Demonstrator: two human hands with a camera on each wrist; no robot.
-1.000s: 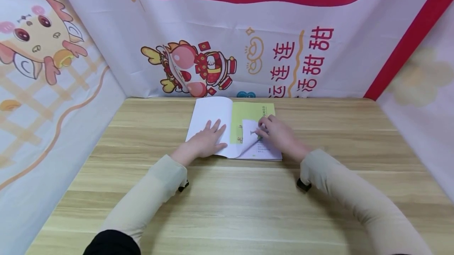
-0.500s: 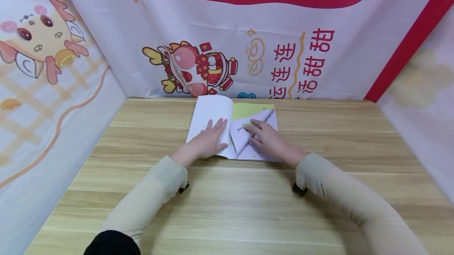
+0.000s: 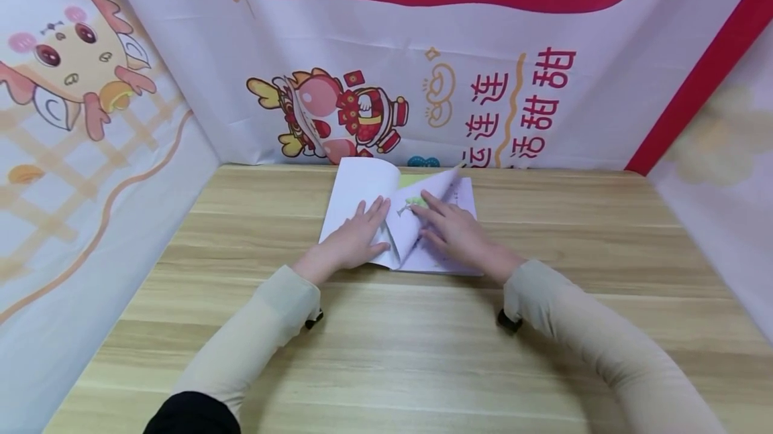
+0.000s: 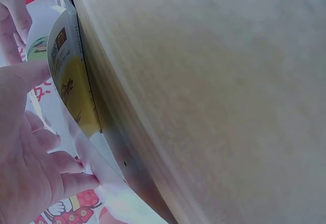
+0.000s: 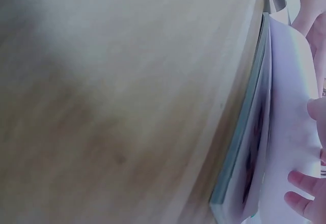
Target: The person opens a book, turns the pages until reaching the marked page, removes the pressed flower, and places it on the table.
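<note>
A thin open book (image 3: 362, 192) lies on the wooden table (image 3: 386, 340) near the back wall. My left hand (image 3: 356, 239) rests flat with straight fingers on its white left page. A page (image 3: 431, 196) stands lifted and curled over toward the spine, showing a little green print. My right hand (image 3: 455, 233) lies on that page with its fingers stretched out, pushing it leftward. In the left wrist view the curled page (image 4: 69, 81) shows yellow print beside my left hand (image 4: 30, 152). The right wrist view shows the book's edge (image 5: 249, 147) and white pages (image 5: 290, 122).
Printed cloth walls with cartoon figures and red characters (image 3: 519, 105) close in the table at the back and both sides. Bare wood lies between the book and the table's near edge.
The right hand has carried the page from the lower right corner up and leftward across the book, covering most of the green page. The left hand has stayed flat on the left page.
</note>
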